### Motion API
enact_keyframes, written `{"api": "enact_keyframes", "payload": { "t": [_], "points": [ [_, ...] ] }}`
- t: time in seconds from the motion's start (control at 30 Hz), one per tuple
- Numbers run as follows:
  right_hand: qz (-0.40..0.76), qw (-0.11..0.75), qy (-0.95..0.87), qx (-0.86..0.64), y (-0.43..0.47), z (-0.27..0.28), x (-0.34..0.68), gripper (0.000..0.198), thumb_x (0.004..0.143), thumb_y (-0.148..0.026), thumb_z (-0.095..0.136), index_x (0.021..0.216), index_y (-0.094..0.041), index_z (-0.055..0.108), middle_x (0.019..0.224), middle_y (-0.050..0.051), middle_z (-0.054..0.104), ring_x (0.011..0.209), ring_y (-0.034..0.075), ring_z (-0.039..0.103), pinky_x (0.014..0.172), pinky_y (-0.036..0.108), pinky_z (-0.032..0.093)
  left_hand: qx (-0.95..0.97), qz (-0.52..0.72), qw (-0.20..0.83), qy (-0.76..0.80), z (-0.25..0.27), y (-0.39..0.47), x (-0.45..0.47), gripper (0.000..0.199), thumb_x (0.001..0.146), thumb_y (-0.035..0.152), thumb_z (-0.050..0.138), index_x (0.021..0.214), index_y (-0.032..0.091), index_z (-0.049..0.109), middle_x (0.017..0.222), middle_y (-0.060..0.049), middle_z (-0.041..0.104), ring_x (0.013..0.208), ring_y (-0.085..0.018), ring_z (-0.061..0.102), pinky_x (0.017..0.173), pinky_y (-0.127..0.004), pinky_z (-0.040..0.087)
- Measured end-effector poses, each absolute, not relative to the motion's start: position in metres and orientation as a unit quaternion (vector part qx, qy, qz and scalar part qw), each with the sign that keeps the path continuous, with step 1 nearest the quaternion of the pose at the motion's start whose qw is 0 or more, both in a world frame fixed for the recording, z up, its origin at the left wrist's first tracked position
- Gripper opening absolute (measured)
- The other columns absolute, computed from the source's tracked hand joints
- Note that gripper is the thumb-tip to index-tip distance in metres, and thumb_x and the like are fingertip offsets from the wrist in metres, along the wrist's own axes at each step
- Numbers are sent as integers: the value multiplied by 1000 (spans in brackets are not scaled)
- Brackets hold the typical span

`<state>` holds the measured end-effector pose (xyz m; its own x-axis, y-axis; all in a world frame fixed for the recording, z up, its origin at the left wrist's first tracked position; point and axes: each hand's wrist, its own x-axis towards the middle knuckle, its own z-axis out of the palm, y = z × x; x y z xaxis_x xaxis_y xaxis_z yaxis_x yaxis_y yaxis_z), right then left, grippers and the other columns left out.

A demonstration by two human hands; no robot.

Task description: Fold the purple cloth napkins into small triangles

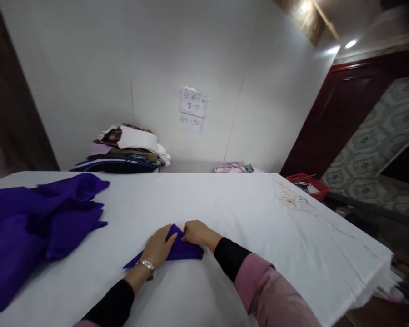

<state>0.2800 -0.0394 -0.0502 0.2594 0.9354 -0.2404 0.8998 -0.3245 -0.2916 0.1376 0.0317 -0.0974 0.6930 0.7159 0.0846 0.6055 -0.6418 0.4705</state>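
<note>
Cloth [186, 251] at lower centre, probably light and soft, best held by edges, is pressed under the spread left hand [158, 245], pinched by the right hand [197, 233].

Pale wall [191, 45] w/ handwritten sign [193, 102], dk-red woodwork [330, 104] & patterned wallpaper [364, 141] on R, ceiling lt [351, 44] lit.

Two hands [157, 249], one folded purple cloth [186, 252], perhaps several heaped cloths [71, 222], one bracelet [147, 266]

Folded purple piece [186, 251]: matt cloth. Bracelet [147, 266]: shiny metal. Tabletop cover [225, 204]: matt cloth, lightly wrinkled. Wall [191, 50]: smooth, slight sheen. Sign [192, 102]: paper. Basket [319, 195]: plastic. Door [330, 109]: glossy, wood-look.
</note>
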Motion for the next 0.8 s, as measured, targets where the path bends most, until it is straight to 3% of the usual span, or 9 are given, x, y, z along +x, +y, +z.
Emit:
{"api": "enact_keyframes", "payload": {
  "t": [0.17, 0.27, 0.4, 0.53, 0.67, 0.73, 0.8],
  "points": [
    [211, 36, -583, -783, -36, -49, 285, 33, 65, -40, 67, 92, -20, 67, 93, 6, 70, 85, 23, 65, 61, 27, 47, 878, 101, 218, 414, -80, 52, 145, 50, 75, 29, 50, 121, 9, 51, 106, -12, 65, 101, -26, 57, 88, -36, 42],
    [221, 41, -595, -772, -37, -48, 287, 38, 65, -40, 68, 97, -20, 66, 97, 6, 69, 87, 23, 64, 63, 27, 47, 859, 53, 312, 403, -70, 60, 147, 29, 69, 27, 54, 93, 16, 64, 90, -7, 68, 89, -24, 62, 78, -32, 46],
    [244, 53, -613, -750, -40, -47, 291, 39, 64, -39, 69, 99, -22, 65, 94, 3, 68, 82, 20, 63, 59, 25, 45, 821, 87, 459, 329, -61, 62, 143, 13, 61, 31, 56, 68, 20, 59, 69, 0, 66, 72, -21, 62, 69, -29, 47],
    [324, 119, -615, -709, -48, -48, 298, 23, 67, -35, 69, 84, -22, 65, 76, -3, 63, 71, 14, 59, 58, 20, 42, 787, 117, 542, 270, -50, 54, 134, 22, 58, 40, 59, 66, 20, 56, 64, 1, 62, 65, -20, 58, 64, -30, 47],
    [393, 212, -609, -656, -60, -46, 305, 20, 67, -32, 70, 79, -20, 61, 69, -6, 57, 65, 10, 54, 58, 19, 41, 792, 149, 534, 255, -25, 45, 126, 26, 60, 45, 60, 67, 21, 54, 61, 2, 60, 60, -17, 55, 57, -28, 46],
    [360, 238, -613, -662, -64, -40, 308, 21, 68, -32, 70, 82, -20, 60, 67, -6, 56, 63, 10, 53, 58, 19, 40, 808, 184, 505, 241, -8, 42, 121, 25, 64, 45, 58, 70, 21, 55, 65, 2, 61, 63, -18, 57, 59, -28, 46],
    [254, 262, -632, -684, -67, -31, 310, 18, 72, -31, 66, 84, -20, 59, 72, -4, 57, 67, 11, 53, 62, 21, 40, 831, 222, 462, 214, 5, 39, 116, 23, 70, 43, 54, 79, 22, 57, 78, 0, 65, 73, -19, 60, 68, -29, 48]
  ]
}}
